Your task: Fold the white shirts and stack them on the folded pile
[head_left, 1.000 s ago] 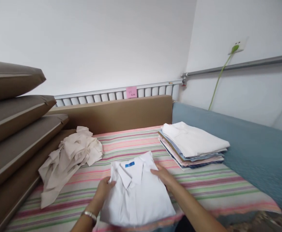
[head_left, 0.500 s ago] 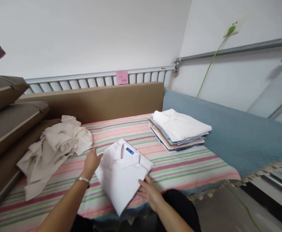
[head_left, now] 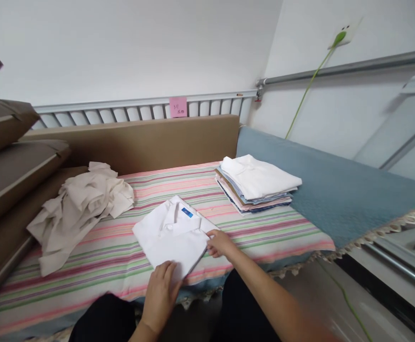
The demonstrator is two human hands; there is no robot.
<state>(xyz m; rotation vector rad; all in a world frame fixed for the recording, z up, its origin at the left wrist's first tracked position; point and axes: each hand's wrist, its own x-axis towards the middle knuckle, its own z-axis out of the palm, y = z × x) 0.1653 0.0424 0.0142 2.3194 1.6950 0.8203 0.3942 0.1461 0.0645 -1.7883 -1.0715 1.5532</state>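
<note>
A folded white shirt [head_left: 175, 237] lies flat on a striped cloth, collar pointing away from me, with a blue label inside the neck. At its near corner is my left hand [head_left: 162, 292], fingers bent over the edge and closed on the fabric. My right hand [head_left: 220, 243] pinches the shirt's right edge between thumb and fingers. Beyond it to the right sits a stack of folded shirts [head_left: 260, 178], a white one on top. To the left a beige garment [head_left: 89, 199] lies crumpled.
The striped cloth [head_left: 179, 175] covers the seat. Brown cushions [head_left: 18, 166] are piled at the left, and a brown backrest [head_left: 150, 147] runs along the rear. A blue cover [head_left: 321, 185] drapes the right side. A green cord [head_left: 307, 92] hangs from the wall socket.
My left hand has moved from the shirt's left side to its near corner. My right hand has shifted up along the right edge and closed on it. The shirt has turned slightly.
</note>
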